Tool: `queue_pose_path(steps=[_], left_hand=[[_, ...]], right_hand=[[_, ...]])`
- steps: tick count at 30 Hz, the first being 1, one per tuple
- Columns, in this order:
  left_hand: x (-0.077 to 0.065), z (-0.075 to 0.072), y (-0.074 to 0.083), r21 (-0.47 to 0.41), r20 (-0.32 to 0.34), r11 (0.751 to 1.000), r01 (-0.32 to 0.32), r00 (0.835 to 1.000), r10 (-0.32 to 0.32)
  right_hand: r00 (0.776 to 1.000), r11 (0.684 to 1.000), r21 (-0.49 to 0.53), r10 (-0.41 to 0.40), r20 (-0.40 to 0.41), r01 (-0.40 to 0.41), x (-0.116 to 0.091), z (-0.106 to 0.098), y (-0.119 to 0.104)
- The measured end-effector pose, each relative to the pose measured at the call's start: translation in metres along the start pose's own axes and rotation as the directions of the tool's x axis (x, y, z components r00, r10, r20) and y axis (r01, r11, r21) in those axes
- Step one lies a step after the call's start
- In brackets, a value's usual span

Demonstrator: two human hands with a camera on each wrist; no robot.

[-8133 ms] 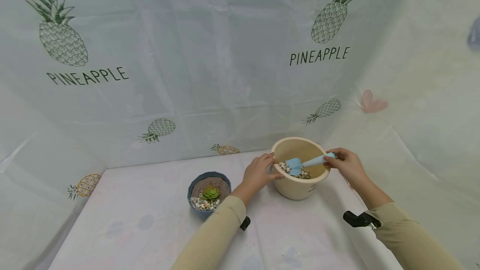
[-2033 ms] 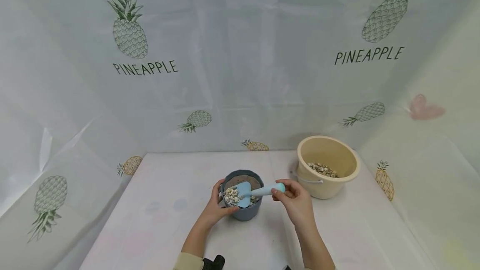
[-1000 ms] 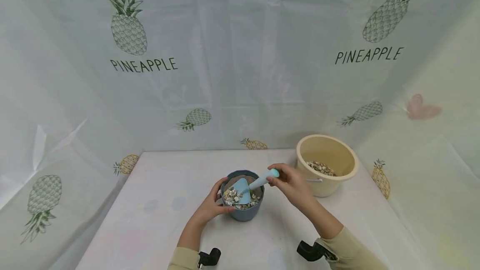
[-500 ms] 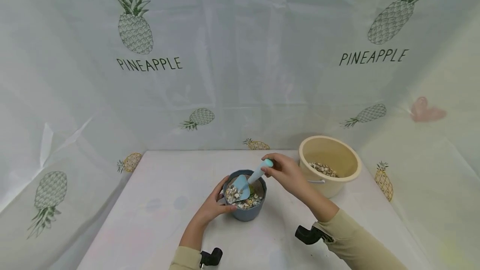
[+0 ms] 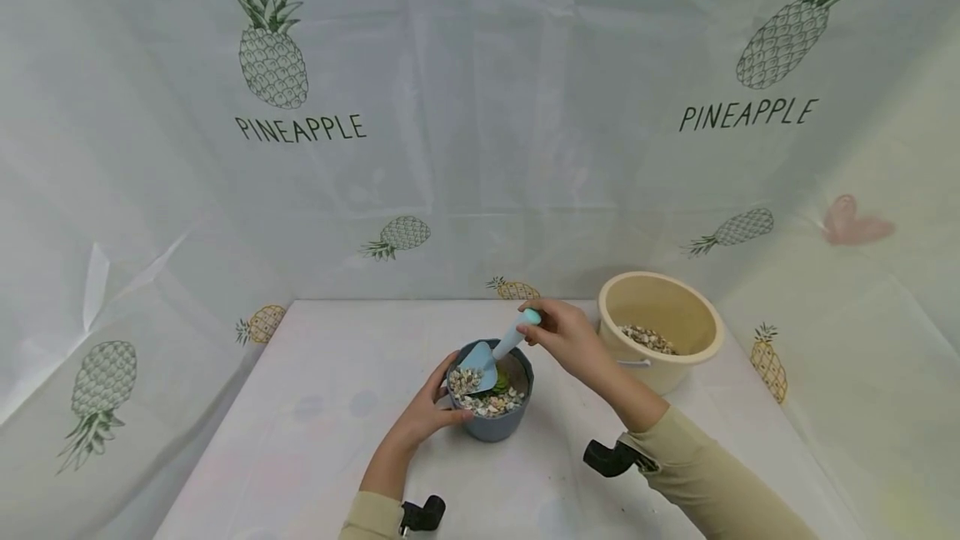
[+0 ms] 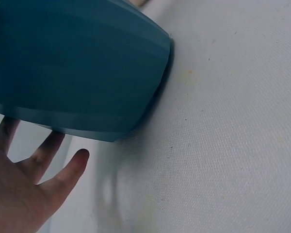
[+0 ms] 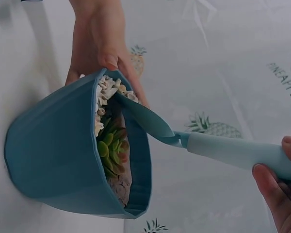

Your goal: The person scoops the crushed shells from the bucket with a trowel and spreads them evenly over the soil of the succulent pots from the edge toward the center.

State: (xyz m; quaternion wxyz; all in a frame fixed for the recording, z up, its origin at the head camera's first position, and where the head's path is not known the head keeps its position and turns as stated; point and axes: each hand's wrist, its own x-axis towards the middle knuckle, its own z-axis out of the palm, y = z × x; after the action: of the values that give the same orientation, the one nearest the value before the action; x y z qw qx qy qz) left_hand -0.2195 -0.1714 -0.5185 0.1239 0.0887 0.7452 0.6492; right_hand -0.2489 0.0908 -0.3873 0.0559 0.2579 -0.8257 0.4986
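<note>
A blue-grey plant pot stands upright on the table. In it are brown soil, a green succulent and pale pebbles, mostly along the near and left side. My left hand holds the pot's left side, thumb at the front; in the left wrist view several fingers lie at or near its wall. With thumb and fingers my right hand pinches the handle end of a light blue trowel. The blade tilts down into the pot's left side, its tip among the pebbles.
A cream bucket with pebbles in the bottom stands right of the pot, behind my right forearm. A pineapple-print sheet hangs behind the white-covered table. Small dark specks lie near the front.
The trowel was in the bucket earlier and is now in the pot. Lately my right hand rose and moved left, tilting the handle up; more pebbles show around the succulent. My left hand stays on the pot.
</note>
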Motion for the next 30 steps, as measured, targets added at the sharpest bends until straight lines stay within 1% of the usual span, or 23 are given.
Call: queue_pose_path(steps=[8, 10, 15, 20, 27, 30], left_hand=[[0.0065, -0.0013, -0.0052, -0.024, 0.001, 1.0, 0.006, 1.0, -0.006], [0.0071, -0.0015, -0.0061, -0.014, -0.006, 1.0, 0.007, 1.0, -0.007], [0.0045, -0.0004, -0.0043, 0.011, -0.017, 1.0, 0.001, 1.0, 0.0], [0.0026, -0.0001, -0.0028, 0.001, -0.009, 1.0, -0.016, 1.0, 0.016], [0.0038, 0.0001, -0.0043, -0.003, -0.003, 1.0, 0.001, 1.0, -0.001], [0.0034, 0.0006, -0.0039, -0.005, -0.007, 1.0, -0.001, 1.0, 0.001]], right_hand=[[1.0, 1.0, -0.007, 0.016, -0.016, -0.016, 0.0034, -0.0009, -0.0001], [1.0, 1.0, -0.004, 0.017, -0.021, -0.017, 0.0038, -0.001, 0.0001], [0.999, 1.0, -0.02, 0.008, -0.053, -0.009, 0.0046, -0.0012, 0.0014], [0.997, 1.0, -0.016, -0.008, -0.08, 0.007, 0.0052, -0.0018, 0.0023], [0.993, 1.0, -0.019, -0.026, -0.112, 0.024, 0.0048, -0.0044, 0.0031], [0.993, 1.0, -0.013, -0.02, -0.114, 0.018, 0.0044, -0.006, 0.0051]])
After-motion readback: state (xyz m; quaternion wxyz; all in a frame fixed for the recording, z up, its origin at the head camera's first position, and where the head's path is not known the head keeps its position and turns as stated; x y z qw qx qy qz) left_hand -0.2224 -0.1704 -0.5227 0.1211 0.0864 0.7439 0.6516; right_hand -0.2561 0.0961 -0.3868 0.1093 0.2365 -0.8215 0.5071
